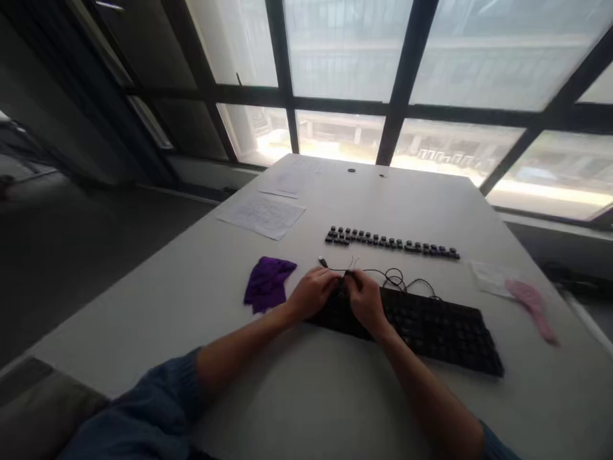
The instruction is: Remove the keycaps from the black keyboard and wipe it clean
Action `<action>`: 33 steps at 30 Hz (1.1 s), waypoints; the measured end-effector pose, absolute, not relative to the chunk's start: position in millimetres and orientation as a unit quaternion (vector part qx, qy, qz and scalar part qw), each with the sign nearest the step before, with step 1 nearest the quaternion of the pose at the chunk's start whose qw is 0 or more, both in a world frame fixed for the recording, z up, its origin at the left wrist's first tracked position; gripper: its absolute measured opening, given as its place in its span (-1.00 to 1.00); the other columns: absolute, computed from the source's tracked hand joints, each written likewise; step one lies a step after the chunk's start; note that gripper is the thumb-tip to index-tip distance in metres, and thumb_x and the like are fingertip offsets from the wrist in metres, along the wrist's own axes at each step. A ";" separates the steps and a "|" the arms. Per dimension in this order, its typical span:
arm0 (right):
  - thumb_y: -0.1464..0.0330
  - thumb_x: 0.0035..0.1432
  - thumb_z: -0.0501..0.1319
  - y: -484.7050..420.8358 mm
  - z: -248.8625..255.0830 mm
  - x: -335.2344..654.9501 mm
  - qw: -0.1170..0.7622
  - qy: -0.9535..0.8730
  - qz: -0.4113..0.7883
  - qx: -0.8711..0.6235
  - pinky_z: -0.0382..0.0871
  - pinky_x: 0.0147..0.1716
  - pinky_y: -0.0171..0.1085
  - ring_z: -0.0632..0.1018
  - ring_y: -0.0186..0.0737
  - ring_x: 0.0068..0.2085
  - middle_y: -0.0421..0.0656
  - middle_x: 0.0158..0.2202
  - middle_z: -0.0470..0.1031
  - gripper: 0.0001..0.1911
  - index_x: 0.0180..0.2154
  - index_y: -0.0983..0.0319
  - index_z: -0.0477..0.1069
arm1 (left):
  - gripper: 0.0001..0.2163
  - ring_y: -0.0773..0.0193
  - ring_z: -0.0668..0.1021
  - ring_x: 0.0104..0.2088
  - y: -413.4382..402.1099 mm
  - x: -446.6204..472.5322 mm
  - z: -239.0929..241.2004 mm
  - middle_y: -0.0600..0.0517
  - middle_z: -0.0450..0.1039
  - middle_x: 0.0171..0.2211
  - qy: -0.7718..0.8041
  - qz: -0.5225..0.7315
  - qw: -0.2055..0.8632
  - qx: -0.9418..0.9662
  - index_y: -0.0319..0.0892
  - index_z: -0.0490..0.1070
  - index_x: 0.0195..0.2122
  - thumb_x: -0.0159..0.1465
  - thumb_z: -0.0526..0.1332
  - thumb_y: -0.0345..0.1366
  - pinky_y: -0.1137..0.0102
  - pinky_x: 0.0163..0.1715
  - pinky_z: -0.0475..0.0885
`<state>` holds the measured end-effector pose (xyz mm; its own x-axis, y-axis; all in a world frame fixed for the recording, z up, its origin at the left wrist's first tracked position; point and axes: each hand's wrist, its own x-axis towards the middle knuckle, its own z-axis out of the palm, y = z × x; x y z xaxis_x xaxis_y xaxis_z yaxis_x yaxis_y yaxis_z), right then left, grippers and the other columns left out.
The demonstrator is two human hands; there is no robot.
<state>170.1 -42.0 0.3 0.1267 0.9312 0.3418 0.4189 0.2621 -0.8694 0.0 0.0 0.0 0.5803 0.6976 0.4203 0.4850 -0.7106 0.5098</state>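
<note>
A black keyboard (440,326) lies at a slant on the white table, its left part under my hands. My right hand (366,300) is closed in a pinch at the keyboard's far edge, on a small dark tool that looks like a keycap puller (353,262), with two thin wires pointing away from me. My left hand (313,291) is pinched beside it, fingertips almost touching the right ones; what it holds is hidden. Just beyond the hands runs the black cable (395,278), with its USB plug (322,262) by my left fingers.
Loose black keycaps (390,243) stand in rows behind the keyboard. A crumpled purple cloth (269,282) lies left of my left hand. Papers (263,216) are farther back left. At the right are a pink brush-like object (531,303) and a white packet (491,279).
</note>
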 end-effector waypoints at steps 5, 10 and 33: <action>0.34 0.27 0.11 -41.0 -2.4 171.2 0.498 -0.624 0.252 -0.547 0.15 -0.41 -0.29 0.36 -0.25 -0.45 -0.23 -0.52 0.36 -0.74 -0.49 0.21 0.29 | -0.81 0.15 0.49 -0.15 -2.9 -0.4 4.2 -0.03 0.53 -0.22 0.321 0.289 0.165 0.887 -0.15 0.48 -0.14 0.33 0.11 -0.44 0.27 -0.07 0.40; 0.36 0.26 0.12 -42.5 -5.7 170.8 0.491 -0.646 0.247 -0.530 0.18 -0.39 -0.28 0.38 -0.23 -0.43 -0.21 -0.49 0.41 -0.79 -0.46 0.21 0.32 | -0.88 0.14 0.48 -0.21 -5.6 -1.4 10.8 -0.02 0.50 -0.31 0.310 0.252 0.158 0.903 -0.16 0.48 -0.27 0.22 0.18 -0.45 0.27 -0.13 0.40; 0.40 0.30 0.11 -54.0 -1.0 169.7 0.519 -0.684 0.210 -0.466 0.26 -0.36 -0.26 0.43 -0.21 -0.40 -0.19 -0.45 0.41 -0.78 -0.43 0.19 0.34 | -0.91 0.13 0.45 -0.10 -10.8 6.7 -0.5 -0.07 0.48 -0.21 0.298 0.249 0.166 0.906 -0.18 0.47 -0.24 0.36 0.18 -0.34 0.24 -0.02 0.42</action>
